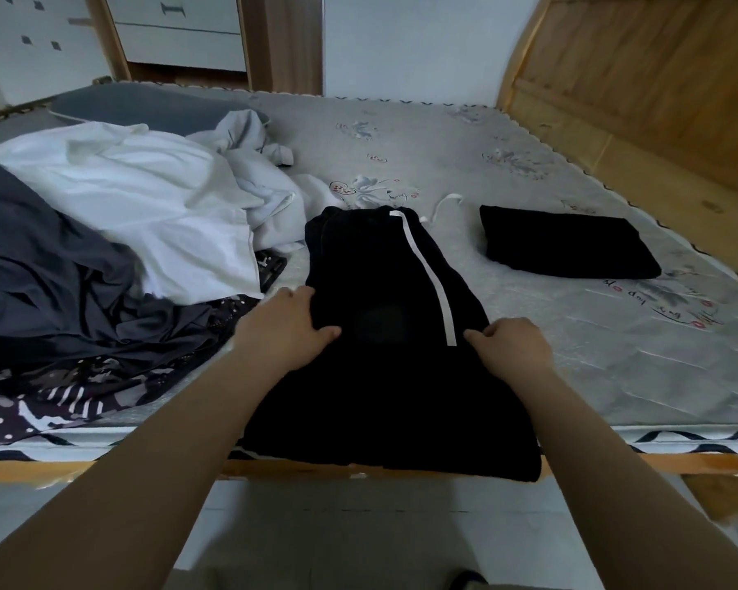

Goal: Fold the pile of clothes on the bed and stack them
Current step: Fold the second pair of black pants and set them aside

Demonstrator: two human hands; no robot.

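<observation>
Black trousers with a white side stripe (pixel 384 300) lie lengthwise on the bed (pixel 529 334), one end hanging over the near edge. My left hand (pixel 292 325) grips the folded layer at its left edge, thumb on top. At the right edge, next to the stripe's end, my right hand (pixel 510 347) pinches the fabric. A folded black garment (pixel 565 242) lies to the right on the mattress. The unfolded pile sits at the left: a white garment (pixel 146 198), a dark grey one (pixel 48 274) and a patterned one (pixel 60 398).
A wooden headboard (pixel 640 87) stands at the right end of the bed. White drawers (pixel 180 31) and a wall are behind the bed. A grey pillow (pixel 146 106) lies at the far left. Bare mattress stretches beyond the trousers.
</observation>
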